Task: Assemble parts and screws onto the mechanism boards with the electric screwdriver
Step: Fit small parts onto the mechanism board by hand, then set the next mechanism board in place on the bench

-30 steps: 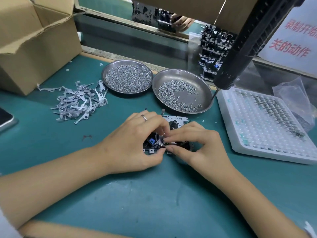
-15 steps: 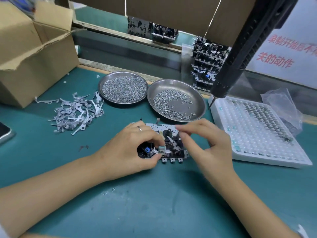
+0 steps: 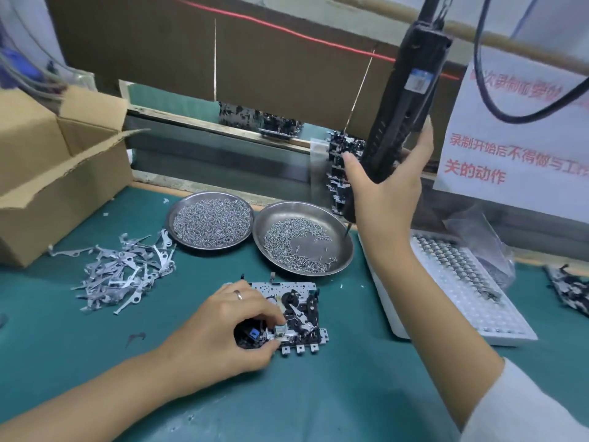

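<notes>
Left hand point(image 3: 220, 339) rests on the mechanism board point(image 3: 294, 314), grip pinching a small metal part at the board's near-left edge between thumb and forefinger; ring on one finger. Board lies flat on the green counter point(image 3: 318, 393), just in front of the two steel dishes. Right hand point(image 3: 387, 186) is raised, grip wrapped around the lower body of the hanging black electric screwdriver point(image 3: 403, 100), thumb on one side, fingers on the other. Screwdriver bit points down over the right dish point(image 3: 338, 224), which holds scattered screws point(image 3: 293, 244). Left dish point(image 3: 210, 221) is full of screws. Pile of flat metal levers point(image 3: 124, 269) lies left of the board. White tray point(image 3: 462, 288) of small parts sits to the right, cardboard box point(image 3: 54, 173) at far left.
</notes>
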Demonstrator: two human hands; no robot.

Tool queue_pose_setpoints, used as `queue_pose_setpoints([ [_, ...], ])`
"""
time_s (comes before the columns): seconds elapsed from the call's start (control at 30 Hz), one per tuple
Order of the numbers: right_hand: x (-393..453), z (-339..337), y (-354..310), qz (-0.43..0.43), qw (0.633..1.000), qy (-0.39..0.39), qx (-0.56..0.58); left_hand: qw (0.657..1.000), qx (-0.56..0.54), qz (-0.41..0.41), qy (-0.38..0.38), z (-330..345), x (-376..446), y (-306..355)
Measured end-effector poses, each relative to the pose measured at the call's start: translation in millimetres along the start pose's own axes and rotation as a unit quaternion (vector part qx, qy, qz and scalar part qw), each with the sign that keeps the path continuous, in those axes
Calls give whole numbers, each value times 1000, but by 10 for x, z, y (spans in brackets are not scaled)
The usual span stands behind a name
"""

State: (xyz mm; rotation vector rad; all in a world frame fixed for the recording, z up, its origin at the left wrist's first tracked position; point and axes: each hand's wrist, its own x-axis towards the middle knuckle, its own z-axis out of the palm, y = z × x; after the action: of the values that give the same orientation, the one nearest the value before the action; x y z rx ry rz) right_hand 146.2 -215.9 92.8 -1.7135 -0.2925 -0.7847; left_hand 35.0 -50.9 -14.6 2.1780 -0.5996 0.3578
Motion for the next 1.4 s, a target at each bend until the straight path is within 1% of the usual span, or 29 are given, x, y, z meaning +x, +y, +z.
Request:
queue_pose_setpoints([
  [0.07, 17, 52, -46, -9, 999, 19, 29, 1000, -3, 2, -2, -3, 3, 0],
  [0.13, -18, 90, -102, 8, 998, 17, 62, 1000, -2, 4, 0, -1, 3, -9],
  [0.27, -265, 114, -234, 19, 990, -34, 136, 1000, 0, -4, 4, 5, 0, -29],
  [0.37, -487, 99, -272, 15, 972, -76, 222, 1000, -3, -7, 7, 10, 5, -23],
  [0.47, -685, 103, -263, 28, 944, -111, 309, 1000, -3, -6, 7, 13, 4, -21],
  [0.53, -782, 106, -250, 45, 934, -120, 335, 1000, 2, -1, 8, 17, 6, -23],
  [0.77, -924, 131, -246, 86, 932, -115, 334, 1000, -6, 5, 11, 20, 19, -25],
  [1.0, -937, 139, -249, 89, 928, -103, 347, 1000, -13, 8, 12, 20, 23, -9],
  [1.17, -950, 155, -239, 88, 932, -100, 337, 1000, -17, 14, 10, 15, 22, -16],
  [1.4, -969, 165, -232, 77, 931, -101, 343, 999, -8, 27, 26, 17, 25, -23],
])
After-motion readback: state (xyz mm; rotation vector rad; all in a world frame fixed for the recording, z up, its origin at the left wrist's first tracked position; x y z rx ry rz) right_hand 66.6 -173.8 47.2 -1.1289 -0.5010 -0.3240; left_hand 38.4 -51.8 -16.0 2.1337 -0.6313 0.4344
